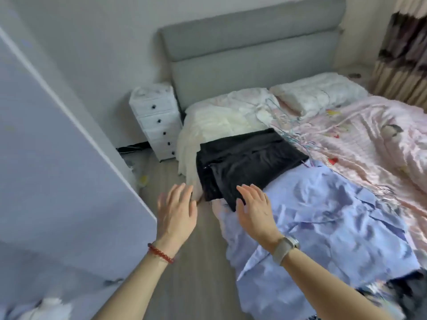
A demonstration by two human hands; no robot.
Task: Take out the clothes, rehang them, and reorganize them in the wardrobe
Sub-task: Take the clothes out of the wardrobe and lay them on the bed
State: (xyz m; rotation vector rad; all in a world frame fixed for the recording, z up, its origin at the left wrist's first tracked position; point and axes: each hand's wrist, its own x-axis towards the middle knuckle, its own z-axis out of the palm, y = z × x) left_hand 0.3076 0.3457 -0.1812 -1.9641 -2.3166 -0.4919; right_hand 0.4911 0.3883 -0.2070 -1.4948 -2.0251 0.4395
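Next garment up, we judge: take the black garment (247, 162) by both near corners so it lifts flat off the bed (369, 139). Our left hand (176, 218) and right hand (255, 210) are spread open, holding nothing. Right fingertips (248, 189) overlap its near edge; left hand hangs just beside it, over floor.

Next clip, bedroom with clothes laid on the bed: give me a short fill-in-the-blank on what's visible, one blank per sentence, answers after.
1. The garment lying between the cream garment and the light blue shirt is ____ in colour.
2. The red bead bracelet is on the ____ wrist.
3. Both the left hand and the right hand hold ____.
4. The white drawer unit stands beside the grey ____.

Answers: black; left; nothing; headboard
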